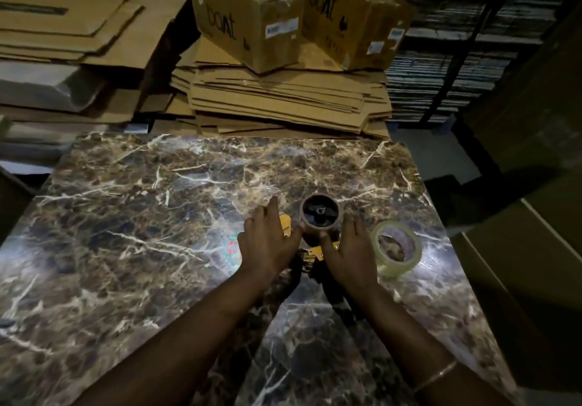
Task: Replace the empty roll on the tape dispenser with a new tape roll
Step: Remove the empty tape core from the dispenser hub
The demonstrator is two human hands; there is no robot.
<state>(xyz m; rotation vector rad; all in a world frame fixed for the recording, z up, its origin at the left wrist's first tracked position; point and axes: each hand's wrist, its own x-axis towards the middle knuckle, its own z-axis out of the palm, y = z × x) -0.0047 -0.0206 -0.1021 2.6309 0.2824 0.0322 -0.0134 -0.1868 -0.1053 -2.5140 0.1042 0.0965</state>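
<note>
A yellow and black tape dispenser (310,253) lies on the marble table (141,216), partly hidden under both hands. An empty brown cardboard roll (327,226) sits on its black hub. My left hand (267,245) lies to the left of the roll, fingers spread over the dispenser's yellow part, thumb touching the roll's side. To the right of the roll is my right hand (349,254), thumb against the roll's lower edge, fingers fairly straight. A new clear tape roll (396,249) lies flat on the table just right of my right hand.
Stacks of flattened cardboard (283,103) and two taped brown boxes (245,18) stand behind the table's far edge. More flat cardboard (72,27) is piled at the back left. Dark shelving (472,43) and large boxes (535,232) close in the right side.
</note>
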